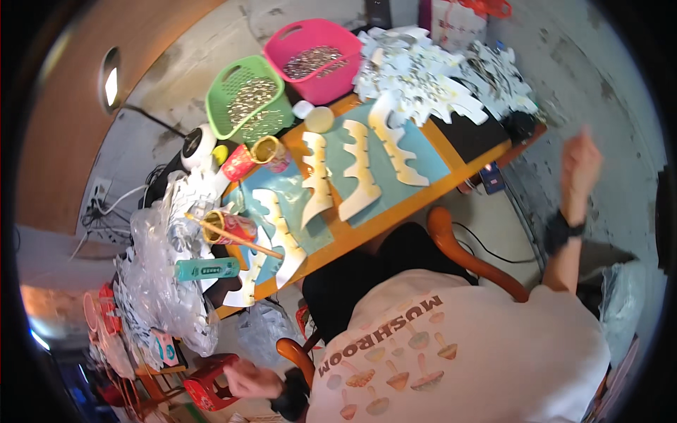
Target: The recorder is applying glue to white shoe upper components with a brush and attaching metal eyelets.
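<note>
Both arms are spread away from the table. My left hand [254,381], closed in a loose fist, hangs at the lower left beside a red plastic stool [210,384]. My right hand [582,166] is raised at the far right near the wall, also closed, slightly blurred. Nothing shows in either. Several white curved strips with notched edges and yellowish patches, such as this one [358,169], lie in a row on teal sheets [423,151]. A wooden stick [236,236] rests across an open red can [243,227] at the left.
Green [218,106] and pink [282,46] baskets hold small metal pieces at the back. White cut pieces [416,74] are piled back right. A teal bottle [208,268] and clear plastic bags [159,247] crowd the left. Wooden chair arms [465,257] flank me.
</note>
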`<state>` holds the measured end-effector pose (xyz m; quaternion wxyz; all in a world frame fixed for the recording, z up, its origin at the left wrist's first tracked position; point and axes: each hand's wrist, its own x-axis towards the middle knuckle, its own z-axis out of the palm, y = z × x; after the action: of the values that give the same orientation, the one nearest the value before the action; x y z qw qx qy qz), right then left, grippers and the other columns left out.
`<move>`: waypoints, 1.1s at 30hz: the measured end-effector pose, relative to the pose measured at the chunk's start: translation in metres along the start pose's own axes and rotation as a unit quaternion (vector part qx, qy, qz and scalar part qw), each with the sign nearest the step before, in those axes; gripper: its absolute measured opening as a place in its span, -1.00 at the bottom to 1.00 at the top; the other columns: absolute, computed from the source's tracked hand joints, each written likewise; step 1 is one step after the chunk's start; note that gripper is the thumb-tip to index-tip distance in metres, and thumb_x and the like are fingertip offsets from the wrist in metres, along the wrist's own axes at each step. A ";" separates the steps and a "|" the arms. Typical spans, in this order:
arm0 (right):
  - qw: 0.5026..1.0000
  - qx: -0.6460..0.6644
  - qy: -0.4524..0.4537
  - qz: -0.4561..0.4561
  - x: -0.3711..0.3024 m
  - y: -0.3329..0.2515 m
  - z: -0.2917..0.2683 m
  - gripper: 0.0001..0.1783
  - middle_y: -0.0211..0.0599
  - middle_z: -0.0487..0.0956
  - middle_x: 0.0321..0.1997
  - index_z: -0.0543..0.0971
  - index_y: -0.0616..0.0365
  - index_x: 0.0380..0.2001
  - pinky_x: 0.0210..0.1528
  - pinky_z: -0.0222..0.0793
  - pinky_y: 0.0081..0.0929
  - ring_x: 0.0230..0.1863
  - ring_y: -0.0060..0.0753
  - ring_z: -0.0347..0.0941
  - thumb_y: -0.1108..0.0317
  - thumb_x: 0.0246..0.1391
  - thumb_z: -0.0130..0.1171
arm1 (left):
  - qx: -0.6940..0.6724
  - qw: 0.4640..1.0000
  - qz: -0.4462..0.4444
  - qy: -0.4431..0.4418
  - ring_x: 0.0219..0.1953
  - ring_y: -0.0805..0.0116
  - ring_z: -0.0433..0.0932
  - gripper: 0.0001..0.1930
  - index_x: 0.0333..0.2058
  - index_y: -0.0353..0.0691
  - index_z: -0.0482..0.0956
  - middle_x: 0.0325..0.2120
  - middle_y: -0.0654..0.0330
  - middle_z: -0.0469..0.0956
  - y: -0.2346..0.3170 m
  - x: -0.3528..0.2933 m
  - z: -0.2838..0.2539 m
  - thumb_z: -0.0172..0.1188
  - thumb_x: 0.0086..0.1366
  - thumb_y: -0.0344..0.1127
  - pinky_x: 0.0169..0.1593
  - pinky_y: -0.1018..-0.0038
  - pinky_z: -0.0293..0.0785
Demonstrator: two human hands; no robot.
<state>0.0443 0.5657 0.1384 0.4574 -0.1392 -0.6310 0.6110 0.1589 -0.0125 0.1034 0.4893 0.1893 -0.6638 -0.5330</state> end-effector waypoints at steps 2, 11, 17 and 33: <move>0.998 0.026 -0.039 0.041 -0.018 0.017 0.014 -0.45 -0.62 0.20 -0.76 0.26 -0.03 -0.75 -0.68 -0.22 -0.62 -0.75 -0.76 -0.04 0.07 0.31 0.10 | 0.083 0.986 0.057 -0.130 -0.74 0.45 0.05 -0.54 -0.76 -0.21 0.09 -0.82 0.27 0.04 -0.019 0.000 0.020 0.02 0.31 -0.41 -0.57 0.41 -0.08; 0.979 -0.170 -0.044 0.107 -0.029 0.147 -0.045 -0.66 -0.58 0.46 -0.58 0.58 0.15 -0.53 -0.55 0.07 -0.70 -0.58 -0.80 0.24 0.15 0.23 0.20 | 0.040 0.859 0.139 -0.491 -0.74 0.52 0.28 -0.81 -0.59 -0.30 0.52 -0.76 0.22 0.40 -0.043 -0.044 0.094 0.25 0.20 -0.48 -0.62 0.56 0.10; 0.854 -0.445 -0.267 0.025 -0.080 0.222 -0.081 -0.13 0.06 0.40 0.21 0.07 -0.21 0.42 0.35 0.09 -0.01 0.29 0.10 0.24 0.51 0.05 0.07 | 0.033 0.807 0.052 -0.587 -0.66 0.59 0.45 -0.91 -0.27 -0.33 0.59 -0.45 0.16 0.65 -0.070 -0.055 0.075 0.20 0.23 -0.52 -0.57 0.64 0.28; 0.798 -0.484 -0.359 -0.031 -0.065 0.235 -0.099 -0.09 0.12 0.31 0.23 0.05 -0.02 0.38 0.40 -0.11 0.09 0.33 0.17 0.11 0.50 -0.10 0.09 | 0.178 0.770 0.069 -0.609 -0.39 0.44 0.62 -0.49 0.10 -0.27 0.39 0.23 -0.04 0.32 -0.080 -0.114 0.064 0.21 0.14 -0.55 -0.49 0.66 0.43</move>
<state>0.0632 0.6321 -0.1149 0.0894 -0.0932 -0.9673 0.2182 0.1340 0.0807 -0.0160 -0.0248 -0.1381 -0.9168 -0.3738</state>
